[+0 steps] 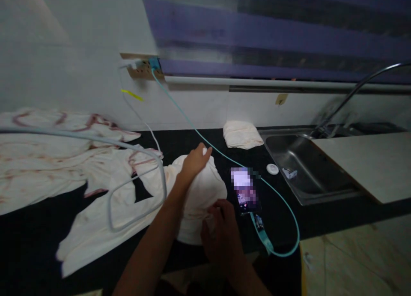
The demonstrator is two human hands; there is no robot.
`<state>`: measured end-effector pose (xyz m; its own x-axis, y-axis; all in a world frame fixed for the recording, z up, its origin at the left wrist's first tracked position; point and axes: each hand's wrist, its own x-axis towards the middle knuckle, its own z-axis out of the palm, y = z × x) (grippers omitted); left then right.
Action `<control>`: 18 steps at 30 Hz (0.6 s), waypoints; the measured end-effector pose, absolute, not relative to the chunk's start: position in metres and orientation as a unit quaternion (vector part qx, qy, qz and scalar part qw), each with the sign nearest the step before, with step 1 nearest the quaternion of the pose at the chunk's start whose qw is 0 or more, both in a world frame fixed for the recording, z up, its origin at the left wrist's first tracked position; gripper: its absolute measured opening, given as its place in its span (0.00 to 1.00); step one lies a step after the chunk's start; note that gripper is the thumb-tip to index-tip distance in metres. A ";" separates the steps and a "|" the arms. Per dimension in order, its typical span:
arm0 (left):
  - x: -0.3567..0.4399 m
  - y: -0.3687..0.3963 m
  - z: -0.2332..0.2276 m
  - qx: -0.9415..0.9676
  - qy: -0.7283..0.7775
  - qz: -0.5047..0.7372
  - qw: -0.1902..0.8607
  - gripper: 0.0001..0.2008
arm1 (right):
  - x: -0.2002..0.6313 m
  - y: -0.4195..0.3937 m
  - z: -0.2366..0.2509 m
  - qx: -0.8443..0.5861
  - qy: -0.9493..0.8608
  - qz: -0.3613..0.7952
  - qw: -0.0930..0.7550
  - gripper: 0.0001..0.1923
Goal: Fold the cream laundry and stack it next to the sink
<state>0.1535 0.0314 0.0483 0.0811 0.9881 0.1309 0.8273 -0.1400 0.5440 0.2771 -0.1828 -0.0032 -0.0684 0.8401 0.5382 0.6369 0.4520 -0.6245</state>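
Note:
A white garment (205, 186) lies partly bunched on the dark counter in front of me. My left hand (194, 161) is closed on its far edge, with a bit of the fabric poking up between the fingers. At the near right side of the same garment, my right hand (221, 223) has curled fingers pinching a fold of cloth. A long flat part of white fabric (93, 234) stretches left from it, and whether it is the same piece I cannot tell. A phone (245, 191) with a lit screen lies just right of the garment.
White garments with reddish-brown markings (41, 159) spread over the left counter. A thick pale cable (162, 171) loops above the fabric. A teal cable (295, 227) runs from the wall outlet (144, 69). A folded white cloth (242, 134), round white object (272, 169) and steel sink (302, 159) sit rightward.

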 end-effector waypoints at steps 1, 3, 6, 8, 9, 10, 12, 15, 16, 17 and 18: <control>0.150 0.038 0.050 0.720 0.615 0.252 0.199 0.20 | 0.276 -0.186 -0.004 -0.525 -0.720 0.109 0.441 0.16; 0.147 0.045 0.052 0.710 0.562 0.308 0.293 0.17 | 0.273 -0.189 -0.006 -0.552 -0.715 0.108 0.414 0.17; 0.144 0.043 0.055 0.640 0.459 0.401 0.468 0.17 | 0.272 -0.191 -0.010 -0.554 -0.714 0.120 0.412 0.17; 0.142 0.035 0.058 0.582 0.393 0.427 0.570 0.22 | 0.274 -0.192 -0.011 -0.543 -0.706 0.135 0.435 0.18; 0.141 0.030 0.059 0.552 0.360 0.442 0.608 0.24 | 0.276 -0.193 -0.011 -0.540 -0.698 0.143 0.447 0.18; 0.139 0.026 0.061 0.523 0.330 0.463 0.635 0.25 | 0.277 -0.193 -0.010 -0.542 -0.687 0.152 0.459 0.18; 0.137 0.018 0.063 0.474 0.279 0.512 0.660 0.24 | 0.279 -0.194 -0.009 -0.554 -0.658 0.170 0.481 0.19; 0.134 0.012 0.060 0.419 0.231 0.544 0.689 0.17 | 0.278 -0.194 -0.009 -0.570 -0.615 0.212 0.502 0.27; 0.134 0.011 0.059 0.404 0.223 0.539 0.704 0.14 | 0.277 -0.194 -0.009 -0.570 -0.605 0.233 0.505 0.30; 0.133 0.011 0.057 0.393 0.219 0.530 0.719 0.12 | 0.277 -0.193 -0.011 -0.567 -0.597 0.257 0.506 0.32; 0.132 0.011 0.055 0.385 0.219 0.517 0.732 0.11 | 0.276 -0.193 -0.012 -0.560 -0.591 0.283 0.507 0.33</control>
<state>0.1324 0.0113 0.0550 0.3692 0.9261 0.0778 -0.5886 0.1682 0.7907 0.2760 -0.1931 -0.0121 0.1411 0.9489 0.2824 0.3743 0.2129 -0.9025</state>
